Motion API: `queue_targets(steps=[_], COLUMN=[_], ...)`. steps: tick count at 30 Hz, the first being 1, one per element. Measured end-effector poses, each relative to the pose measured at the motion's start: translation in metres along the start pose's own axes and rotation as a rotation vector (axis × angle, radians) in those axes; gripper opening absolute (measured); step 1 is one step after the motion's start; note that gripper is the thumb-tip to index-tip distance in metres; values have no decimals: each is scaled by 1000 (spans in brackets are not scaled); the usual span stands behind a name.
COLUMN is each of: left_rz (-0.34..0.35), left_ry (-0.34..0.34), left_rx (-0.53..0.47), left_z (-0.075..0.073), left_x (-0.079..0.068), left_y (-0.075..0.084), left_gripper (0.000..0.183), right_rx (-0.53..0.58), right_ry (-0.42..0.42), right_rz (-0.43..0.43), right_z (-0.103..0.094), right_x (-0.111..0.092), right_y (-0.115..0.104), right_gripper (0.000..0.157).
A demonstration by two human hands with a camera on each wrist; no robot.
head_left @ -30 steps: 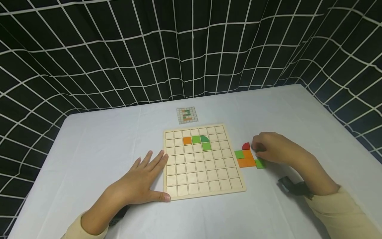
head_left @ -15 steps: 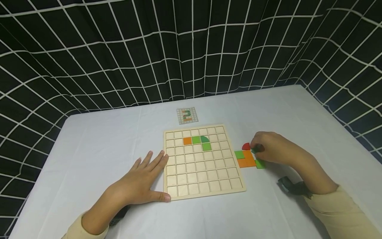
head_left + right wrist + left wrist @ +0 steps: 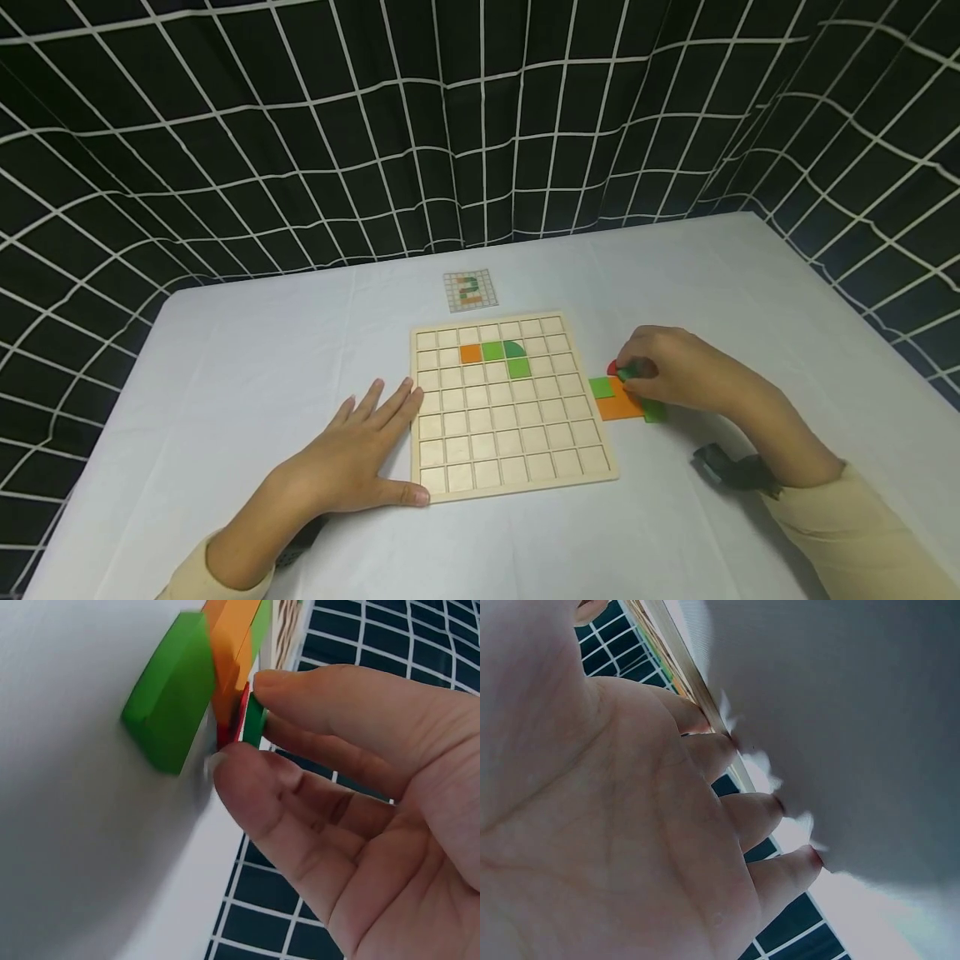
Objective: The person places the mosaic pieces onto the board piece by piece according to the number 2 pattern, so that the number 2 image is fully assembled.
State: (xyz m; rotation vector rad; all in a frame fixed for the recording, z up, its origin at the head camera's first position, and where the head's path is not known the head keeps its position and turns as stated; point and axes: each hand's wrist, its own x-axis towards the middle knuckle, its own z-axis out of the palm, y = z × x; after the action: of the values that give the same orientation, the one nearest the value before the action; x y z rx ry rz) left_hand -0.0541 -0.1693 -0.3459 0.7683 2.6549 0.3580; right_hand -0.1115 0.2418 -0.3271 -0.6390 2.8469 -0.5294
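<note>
My right hand (image 3: 671, 367) pinches a dark green tile (image 3: 255, 724) between thumb and fingers, just above the loose tiles; the fingers hide part of its shape. Right at the fingertips lies a red curved tile (image 3: 612, 367). Orange tiles (image 3: 617, 407), a light green tile (image 3: 602, 387) and another light green tile (image 3: 655, 412) lie below that hand. My left hand (image 3: 345, 458) rests with fingers spread, its thumb and fingertips on the left edge of the wooden grid board (image 3: 487, 425). An orange square (image 3: 470, 354), two green squares and a dark green quarter-circle (image 3: 513, 349) fill cells there.
A small pattern card (image 3: 470, 290) printed with a coloured figure 2 lies behind the board. White cloth (image 3: 300, 333) covers the table. Black curtains (image 3: 480, 125) with white grid lines hang at the back and sides.
My right hand has moved slightly left, toward the red tile; the dark green tile between its fingers now shows beside it. The left hand and the board have stayed in place.
</note>
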Motion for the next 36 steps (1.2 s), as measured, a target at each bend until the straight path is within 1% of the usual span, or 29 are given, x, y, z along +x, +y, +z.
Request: queue_targets(steps=[6, 9, 17, 23, 27, 36], left_rz=[-1, 3, 9, 11, 11, 13], left_ry=[4, 7, 9, 15, 16, 15], left_rx=[1, 1, 3, 12, 18, 17], left_z=[0, 0, 1, 2, 2, 2], left_x=[-1, -1, -1, 0, 0, 0], left_y=[0, 0, -2, -2, -1, -1], left_gripper=[118, 118, 119, 120, 120, 119], right_rx=[49, 57, 67, 65, 64, 0], right_ry=[-8, -3, 4, 0, -8, 18], right_rz=[-21, -33, -100, -124, -133, -168], right_z=[2, 4, 12, 17, 20, 27], right_x=[4, 7, 17, 24, 28, 38], right_y=[-11, -16, -31, -43, -51, -68], right_gripper=[21, 21, 19, 13, 12, 9])
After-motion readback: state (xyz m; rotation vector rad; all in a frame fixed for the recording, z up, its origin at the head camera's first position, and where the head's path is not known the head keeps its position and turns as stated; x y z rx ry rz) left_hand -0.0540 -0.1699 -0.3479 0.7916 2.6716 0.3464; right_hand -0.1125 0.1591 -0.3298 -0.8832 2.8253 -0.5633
